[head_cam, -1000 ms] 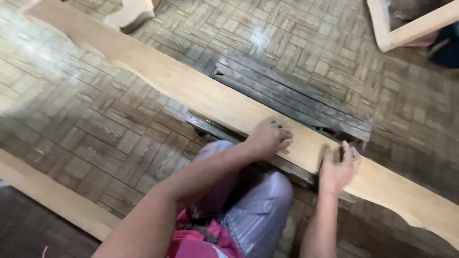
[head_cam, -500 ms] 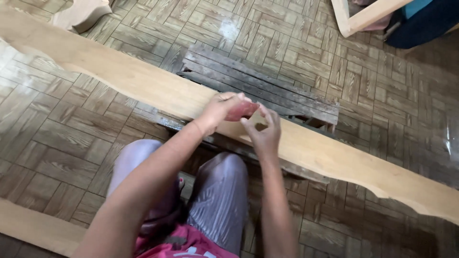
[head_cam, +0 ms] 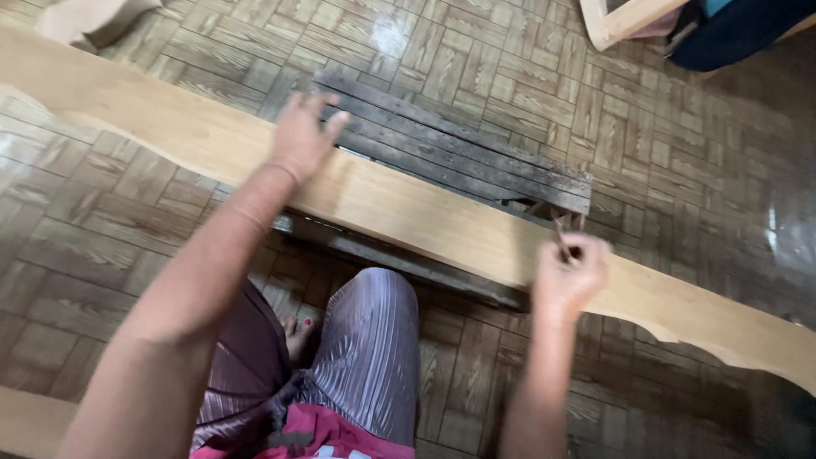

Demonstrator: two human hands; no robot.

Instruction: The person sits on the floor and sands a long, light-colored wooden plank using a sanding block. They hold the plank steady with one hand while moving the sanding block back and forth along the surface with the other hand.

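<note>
Left hand (head_cam: 302, 136): open, fingers spread, palm down on the long pale wooden plank with wavy cut edges (head_cam: 408, 208), near its far edge; forearm stretched forward from the lower left.
Right hand (head_cam: 568, 276): closed around a small thin reddish-brown piece (head_cam: 560, 238), apparently a folded abrasive sheet, pinched at the fingertips and raised just above the plank's near edge; wrist bent upward.
Plank: laid crosswise over the low dark slatted wooden stool (head_cam: 459, 153), both ends overhanging the parquet floor (head_cam: 680, 170).
Progress: surface between the hands looks smooth and even; abrasive piece not in contact with the wood, so rubbing judged interrupted; wavy right end and far left stretch judged not yet worked.
Surroundings: knees in grey pleated cloth (head_cam: 365, 340) below the stool's near edge; pale wooden frame (head_cam: 620, 21) at the upper right corner.
</note>
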